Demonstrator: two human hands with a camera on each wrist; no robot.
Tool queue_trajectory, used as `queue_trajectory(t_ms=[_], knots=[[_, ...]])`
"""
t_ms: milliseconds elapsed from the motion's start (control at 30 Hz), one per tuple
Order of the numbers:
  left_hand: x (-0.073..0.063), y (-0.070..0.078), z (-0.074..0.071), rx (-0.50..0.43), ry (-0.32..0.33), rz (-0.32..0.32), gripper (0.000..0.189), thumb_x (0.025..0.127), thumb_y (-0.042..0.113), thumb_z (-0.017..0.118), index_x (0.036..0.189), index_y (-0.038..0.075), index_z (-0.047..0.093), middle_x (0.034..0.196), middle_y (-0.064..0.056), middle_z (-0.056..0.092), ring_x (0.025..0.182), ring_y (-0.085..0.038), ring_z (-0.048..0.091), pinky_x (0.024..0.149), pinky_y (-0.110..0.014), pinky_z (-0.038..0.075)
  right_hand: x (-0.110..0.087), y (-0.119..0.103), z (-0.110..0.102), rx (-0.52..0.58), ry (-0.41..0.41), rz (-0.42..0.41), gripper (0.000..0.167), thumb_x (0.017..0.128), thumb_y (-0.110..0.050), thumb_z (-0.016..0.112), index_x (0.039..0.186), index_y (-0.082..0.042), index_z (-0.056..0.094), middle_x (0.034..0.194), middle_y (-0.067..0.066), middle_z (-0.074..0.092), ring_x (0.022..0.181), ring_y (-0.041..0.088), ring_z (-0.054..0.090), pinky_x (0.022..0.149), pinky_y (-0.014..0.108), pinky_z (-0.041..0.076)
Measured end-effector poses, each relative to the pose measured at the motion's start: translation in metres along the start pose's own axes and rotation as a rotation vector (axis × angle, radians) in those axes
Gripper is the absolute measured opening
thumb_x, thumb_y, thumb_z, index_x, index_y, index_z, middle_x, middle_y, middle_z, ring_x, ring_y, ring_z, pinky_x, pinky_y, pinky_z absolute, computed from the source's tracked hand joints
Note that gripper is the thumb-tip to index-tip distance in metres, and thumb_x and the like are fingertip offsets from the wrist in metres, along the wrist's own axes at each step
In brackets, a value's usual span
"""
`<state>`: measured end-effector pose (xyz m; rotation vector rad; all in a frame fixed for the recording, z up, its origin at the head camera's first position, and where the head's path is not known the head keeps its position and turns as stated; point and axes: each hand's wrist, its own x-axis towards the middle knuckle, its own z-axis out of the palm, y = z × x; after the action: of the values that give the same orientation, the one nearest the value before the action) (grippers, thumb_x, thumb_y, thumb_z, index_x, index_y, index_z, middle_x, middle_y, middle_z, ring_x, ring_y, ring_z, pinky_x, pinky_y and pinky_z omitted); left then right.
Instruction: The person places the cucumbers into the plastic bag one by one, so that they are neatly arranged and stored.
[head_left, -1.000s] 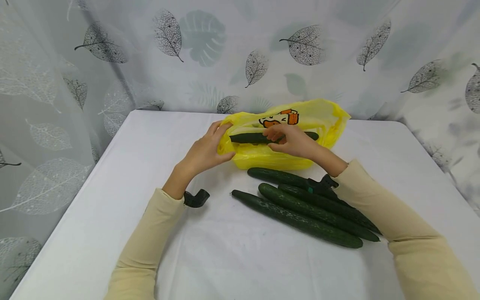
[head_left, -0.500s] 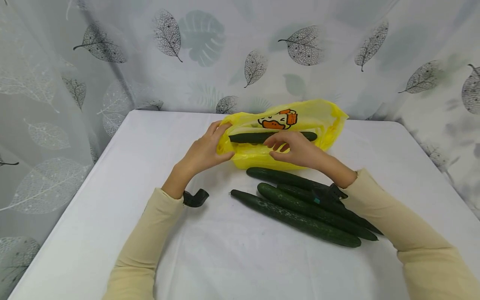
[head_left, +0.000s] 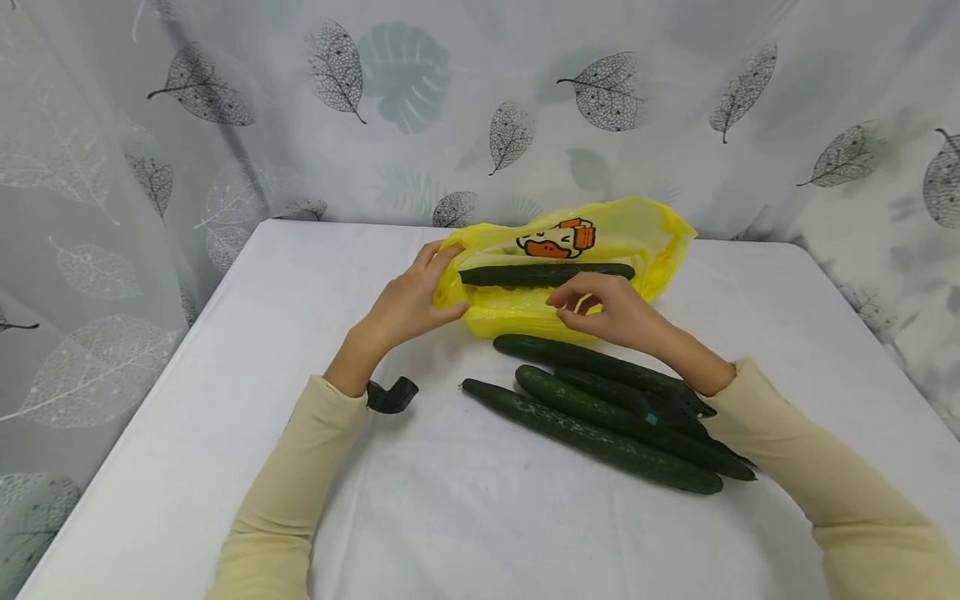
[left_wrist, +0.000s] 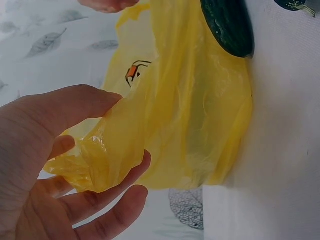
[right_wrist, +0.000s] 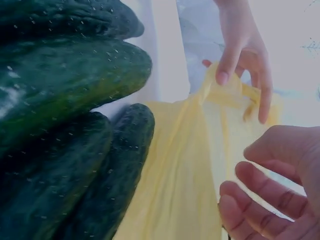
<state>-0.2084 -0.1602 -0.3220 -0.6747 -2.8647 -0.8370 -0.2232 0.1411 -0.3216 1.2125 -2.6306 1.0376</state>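
Note:
A yellow plastic bag (head_left: 517, 321) with a cartoon duck print lies with its mouth open at the back of the table. Inside it, a long dark green cucumber (head_left: 510, 276) shows lengthwise. My left hand (head_left: 405, 302) holds the bag's left edge; in the left wrist view, the plastic is bunched between thumb and fingers (left_wrist: 117, 212). Over the bag's front right side hovers my right hand (head_left: 615, 312), its fingers loosely bent and nothing between them. Several more cucumbers (head_left: 592, 435) lie side by side on the table in front of the bag, partly under my right wrist.
White cloth covers the table (head_left: 465, 517). Behind it and along both sides hangs a leaf-patterned curtain (head_left: 465, 100). A black wrist camera (head_left: 392, 396) sits under my left wrist, and another (head_left: 675, 404) hangs over the cucumbers.
My right hand has drawn back from the cucumber in the bag, toward the right and nearer to me, uncovering more of it. My left hand stays on the bag's edge.

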Motion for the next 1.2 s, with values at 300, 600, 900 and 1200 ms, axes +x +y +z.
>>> queue_trajectory(t_ms=[300, 600, 900, 1200], knots=[[0.0, -0.001, 0.0, 0.008, 0.0, 0.007, 0.074, 0.09, 0.029, 0.068, 0.151, 0.011, 0.031, 0.154, -0.015, 0.025, 0.077, -0.032, 0.06, 0.066, -0.044, 0.05, -0.016, 0.005, 0.002, 0.126, -0.114, 0.038, 0.017, 0.086, 0.005, 0.069, 0.103, 0.003, 0.071, 0.093, 0.012, 0.072, 0.077, 0.014, 0.066, 0.072, 0.024, 0.055], [0.0, 0.0, 0.0, 0.006, -0.004, 0.001, 0.074, 0.09, 0.029, 0.068, 0.151, 0.013, 0.031, 0.155, -0.014, 0.025, 0.081, -0.033, 0.061, 0.069, -0.046, 0.051, -0.03, 0.015, 0.001, 0.136, -0.145, -0.005, 0.015, 0.086, 0.005, 0.068, 0.1, 0.002, 0.072, 0.095, 0.012, 0.073, 0.081, 0.015, 0.069, 0.072, 0.027, 0.056], [0.0, -0.001, 0.001, 0.014, -0.004, 0.004, 0.073, 0.09, 0.029, 0.068, 0.151, 0.012, 0.031, 0.154, -0.015, 0.025, 0.079, -0.032, 0.06, 0.066, -0.043, 0.05, -0.046, 0.025, -0.004, 0.136, -0.142, 0.048, 0.018, 0.086, 0.006, 0.067, 0.103, 0.003, 0.071, 0.096, 0.012, 0.072, 0.081, 0.01, 0.066, 0.069, 0.028, 0.056], [0.001, 0.0, 0.001, 0.015, 0.0, 0.008, 0.074, 0.09, 0.028, 0.068, 0.151, 0.012, 0.031, 0.154, -0.015, 0.026, 0.073, -0.031, 0.058, 0.063, -0.041, 0.049, -0.056, 0.03, -0.007, 0.115, -0.222, 0.192, 0.02, 0.088, 0.0, 0.068, 0.108, 0.003, 0.069, 0.102, 0.012, 0.07, 0.083, 0.02, 0.066, 0.071, 0.03, 0.056]])
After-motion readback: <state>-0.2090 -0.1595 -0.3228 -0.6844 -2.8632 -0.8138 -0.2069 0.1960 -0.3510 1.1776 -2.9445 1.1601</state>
